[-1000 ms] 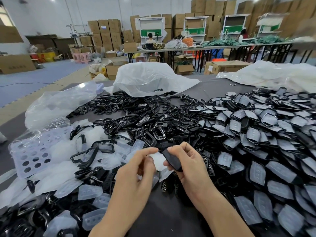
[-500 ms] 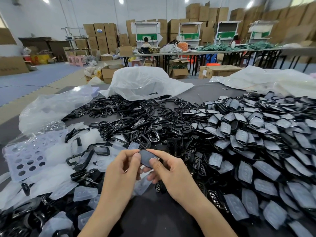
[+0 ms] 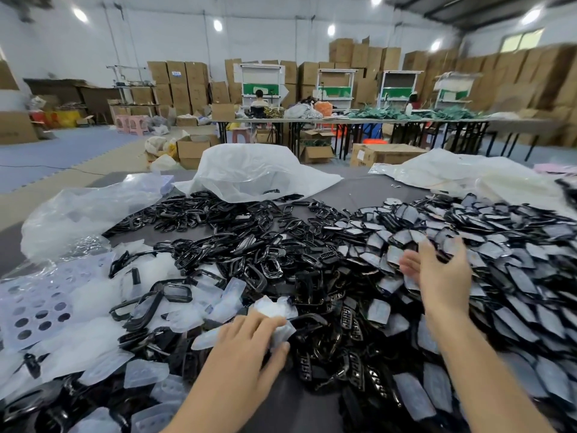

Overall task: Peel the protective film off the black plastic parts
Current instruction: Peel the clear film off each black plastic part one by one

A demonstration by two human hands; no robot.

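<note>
We see the left hand point(image 3: 246, 342) low and near, thumb and fingers pinching a clear film point(image 3: 282, 332) just beside the heap of loose films point(image 3: 93, 332). The right hand point(image 3: 443, 273) hovers, blurred, over the heap of filmed parts point(image 3: 515, 276) on the right, fingers spread and loose, grasping nothing we can make out. Bare black frames point(image 3: 237, 245) lie between the 2 heaps on the grey table point(image 3: 368, 189).
</note>
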